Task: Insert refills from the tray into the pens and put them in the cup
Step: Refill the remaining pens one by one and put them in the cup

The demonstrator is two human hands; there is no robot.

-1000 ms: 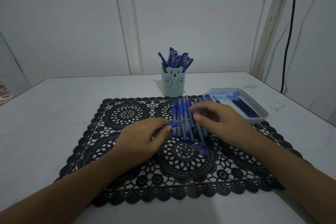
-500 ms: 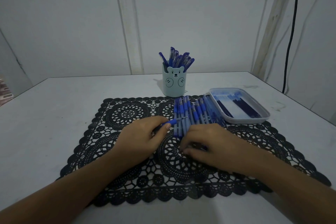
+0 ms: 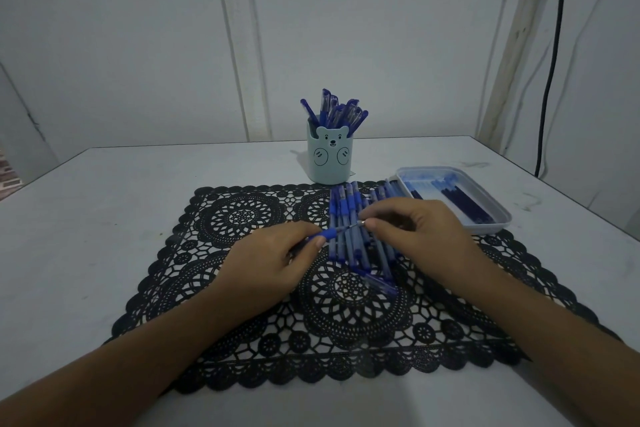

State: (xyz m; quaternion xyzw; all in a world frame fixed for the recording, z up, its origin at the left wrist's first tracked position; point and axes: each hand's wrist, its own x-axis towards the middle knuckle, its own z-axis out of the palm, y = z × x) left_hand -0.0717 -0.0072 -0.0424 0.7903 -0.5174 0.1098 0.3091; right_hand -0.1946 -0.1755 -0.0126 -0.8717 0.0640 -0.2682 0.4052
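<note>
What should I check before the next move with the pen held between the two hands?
1. Left hand grips the pen at its blue grip section: ok.
2. Right hand pinches the silvery tip, in line with the pen: ok.
3. Refill fully seated inside the pen: cannot tell.
4. Bear cup upright behind the mat, within view: ok.
5. Room in the cup for one more pen: cannot tell.
6. Refills left in the tray: ok.
</note>
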